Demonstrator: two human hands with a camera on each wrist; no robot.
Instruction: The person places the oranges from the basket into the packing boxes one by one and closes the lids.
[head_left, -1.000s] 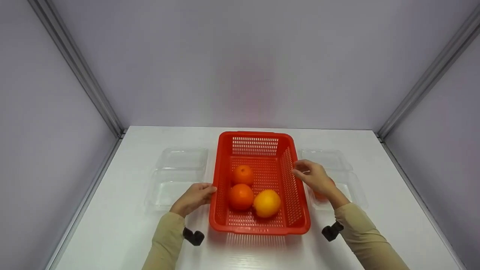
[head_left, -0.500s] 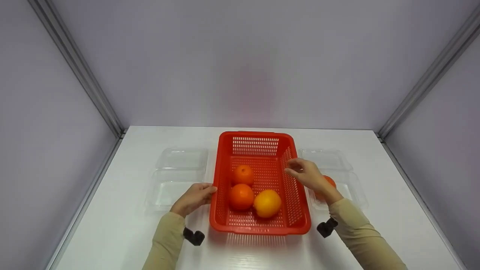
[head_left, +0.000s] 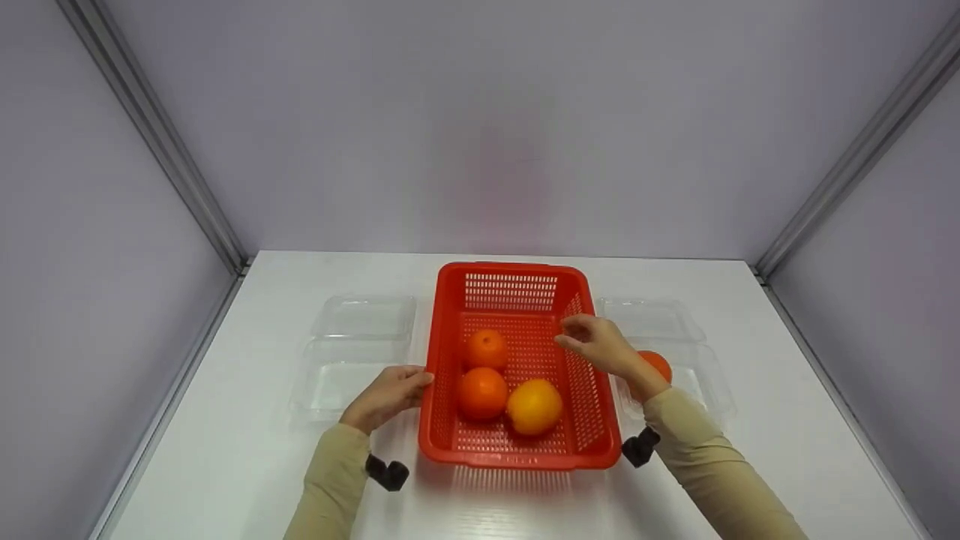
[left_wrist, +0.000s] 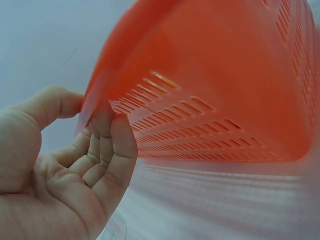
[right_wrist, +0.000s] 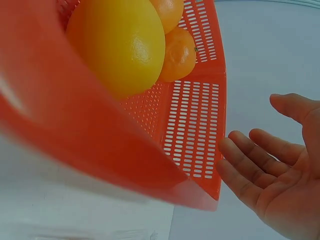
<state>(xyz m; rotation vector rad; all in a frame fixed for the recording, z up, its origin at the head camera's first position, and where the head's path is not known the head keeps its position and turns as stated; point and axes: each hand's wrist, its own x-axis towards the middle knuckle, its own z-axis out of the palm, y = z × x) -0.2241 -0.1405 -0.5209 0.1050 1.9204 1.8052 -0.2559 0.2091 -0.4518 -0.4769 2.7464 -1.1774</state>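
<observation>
A red plastic basket [head_left: 517, 459] with slotted walls stands in the middle of the white table. My left hand [head_left: 386, 396] pinches its left rim between thumb and fingers; the left wrist view shows the fingers [left_wrist: 117, 145] curled under that rim. Above the basket's right side hovers my right hand [head_left: 604, 346], holding nothing, its thumb and fingers apart in the right wrist view. Inside the basket lie an orange [head_left: 487, 349], a second, redder orange [head_left: 482, 394] and a yellow-orange round fruit [head_left: 534, 406]. Another orange fruit [head_left: 655, 366] lies in the right clear container, partly hidden by my right wrist.
A clear plastic clamshell container [head_left: 349, 375] lies unfolded left of the basket. Its twin, the right clear container [head_left: 701, 375], lies unfolded on the right. Pale walls [head_left: 495, 127] enclose the white table [head_left: 225, 450] at the back and sides.
My right hand has moved left from the basket's right rim to over its inside, uncovering more of the fruit in the right container. The left hand and basket stay put.
</observation>
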